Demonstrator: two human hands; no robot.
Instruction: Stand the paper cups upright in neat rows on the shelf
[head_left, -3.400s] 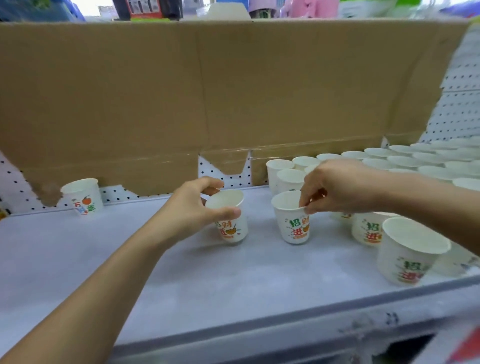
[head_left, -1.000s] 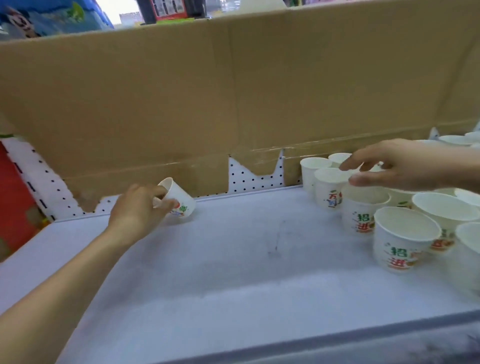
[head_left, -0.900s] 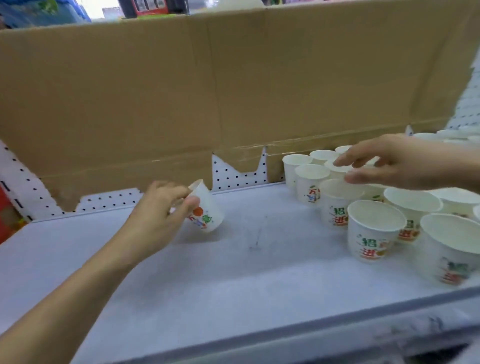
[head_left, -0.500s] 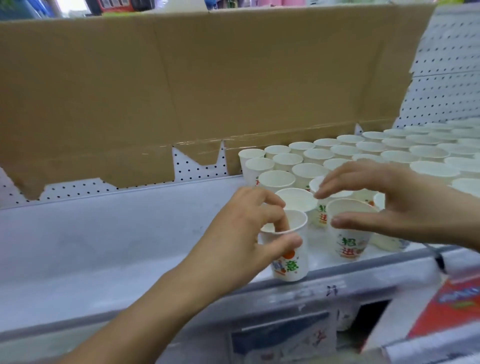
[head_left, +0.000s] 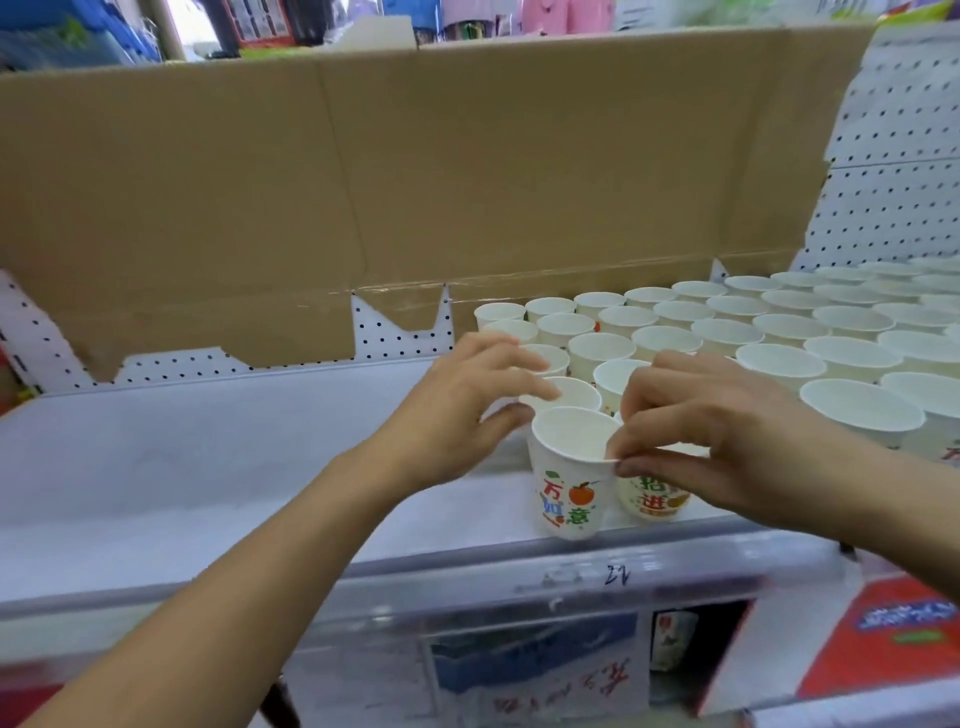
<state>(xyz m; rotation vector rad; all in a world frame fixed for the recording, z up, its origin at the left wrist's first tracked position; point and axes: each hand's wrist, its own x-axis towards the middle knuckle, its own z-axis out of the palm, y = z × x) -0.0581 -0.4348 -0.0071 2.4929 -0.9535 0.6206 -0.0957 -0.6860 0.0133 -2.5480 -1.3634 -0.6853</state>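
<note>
A white paper cup with an orange-fruit print stands upright near the front edge of the grey shelf. My right hand pinches its right rim between thumb and forefinger. My left hand is just left of this cup with its fingers loosely curved. Its forefinger lies over the rim of the cup behind, and it grips nothing that I can see. Several upright cups stand in rows from the shelf's middle to the right. Another printed cup stands right of the pinched one, partly under my right hand.
A tall cardboard sheet lines the back of the shelf, with white pegboard at the right. The shelf's front rail runs just below the front cups. Boxed goods sit on the lower level.
My left hand carried the fruit-print cup from the far left to the front of the rows and let go. My right hand came down and pinched its rim.
</note>
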